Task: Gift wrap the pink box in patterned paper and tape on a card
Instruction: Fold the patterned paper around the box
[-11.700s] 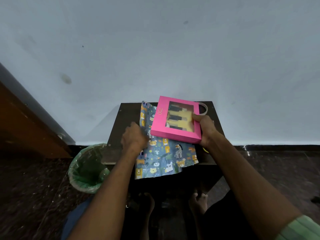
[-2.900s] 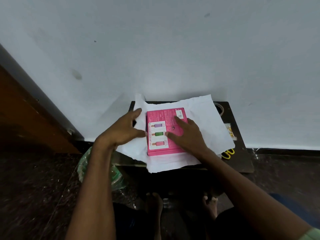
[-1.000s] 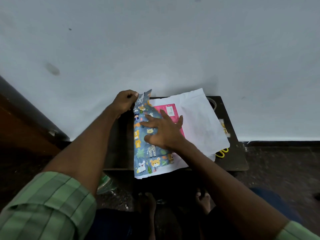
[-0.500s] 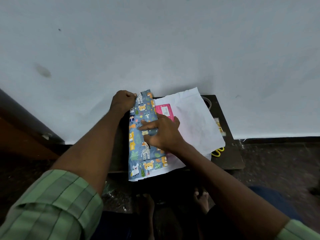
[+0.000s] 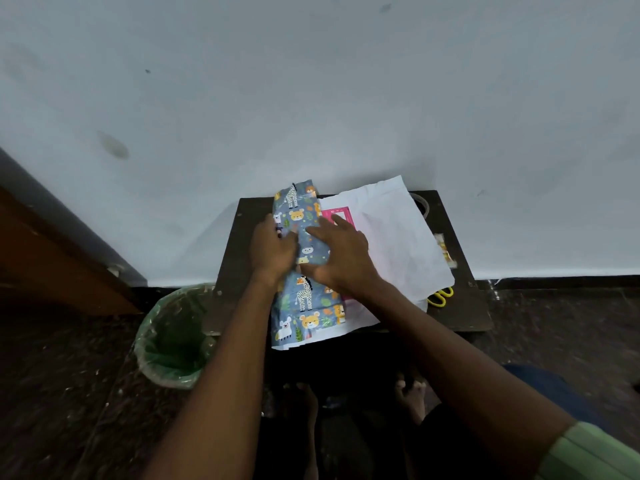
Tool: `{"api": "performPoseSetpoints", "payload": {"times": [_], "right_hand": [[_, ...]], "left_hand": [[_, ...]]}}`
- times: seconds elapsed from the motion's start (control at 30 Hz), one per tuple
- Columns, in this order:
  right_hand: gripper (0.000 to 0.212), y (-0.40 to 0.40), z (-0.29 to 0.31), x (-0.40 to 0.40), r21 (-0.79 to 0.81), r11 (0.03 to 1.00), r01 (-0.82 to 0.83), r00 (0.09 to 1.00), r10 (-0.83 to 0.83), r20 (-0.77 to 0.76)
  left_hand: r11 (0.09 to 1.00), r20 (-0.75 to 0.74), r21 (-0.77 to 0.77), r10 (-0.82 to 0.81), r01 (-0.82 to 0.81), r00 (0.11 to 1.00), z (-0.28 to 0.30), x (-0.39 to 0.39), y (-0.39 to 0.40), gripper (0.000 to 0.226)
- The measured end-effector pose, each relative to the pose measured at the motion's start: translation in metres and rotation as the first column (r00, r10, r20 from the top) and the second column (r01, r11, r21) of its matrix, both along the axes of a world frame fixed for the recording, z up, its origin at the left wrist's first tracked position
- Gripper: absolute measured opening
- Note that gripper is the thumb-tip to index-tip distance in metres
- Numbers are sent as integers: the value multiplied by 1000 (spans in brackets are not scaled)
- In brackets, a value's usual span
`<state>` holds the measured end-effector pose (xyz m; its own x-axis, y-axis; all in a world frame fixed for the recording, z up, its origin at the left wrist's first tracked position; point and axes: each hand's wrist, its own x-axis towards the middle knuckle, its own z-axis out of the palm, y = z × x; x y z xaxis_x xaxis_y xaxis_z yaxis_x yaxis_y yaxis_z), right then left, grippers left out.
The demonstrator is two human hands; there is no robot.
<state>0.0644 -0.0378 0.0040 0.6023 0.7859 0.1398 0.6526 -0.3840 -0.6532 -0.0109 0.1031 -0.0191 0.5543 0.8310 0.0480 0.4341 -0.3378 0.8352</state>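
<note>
pink box (image 5: 337, 216) label print unreadable

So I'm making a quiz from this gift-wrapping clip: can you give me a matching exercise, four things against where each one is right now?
Things:
1. pink box
2. scissors
3. bin
4. tape roll

Places:
A. on the floor, left of the table
B. far right corner of the table, partly under the paper
C. near right part of the table, handles poking from under the paper
D. mostly covered by the folded patterned flap

Pairs: 1-D, 2-C, 3-A, 4-B
</note>
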Motion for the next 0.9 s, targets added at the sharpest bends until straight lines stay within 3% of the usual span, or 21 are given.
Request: {"api": "performPoseSetpoints", "payload": {"times": [0.1, 0.17, 0.23, 0.43, 0.5, 0.7, 0.9], "right_hand": [[68, 2, -7, 4, 40, 999, 14, 997, -17, 73], [63, 1, -9, 6, 75, 997, 4, 998, -9, 70], [72, -3, -6, 6, 45, 999, 0, 999, -2, 34], [99, -11, 5, 7, -28, 999, 33, 997, -34, -69], [96, -16, 6, 12, 4, 997, 83, 988, -81, -130], [90, -23, 8, 16, 2, 997, 81, 981, -80, -177], [87, -27, 8, 16, 43, 993, 106, 964, -92, -251]], "left_hand": [[988, -237, 96, -95, 121, 967, 1, -2, -11, 58], [979, -312, 133, -106, 154, 944, 4, -3, -15, 58], [969, -351, 169, -113, 182, 929, 8, -5, -18, 57], [965, -300, 64, -226, 256, 927, 12, -16, -19, 59], [955, -313, 17, -275, 295, 909, 10, -22, -25, 61], [887, -427, 220, -287, 407, 857, -2, -26, -36, 59], [872, -426, 172, -353, 458, 833, -5, -27, -28, 65]]}}
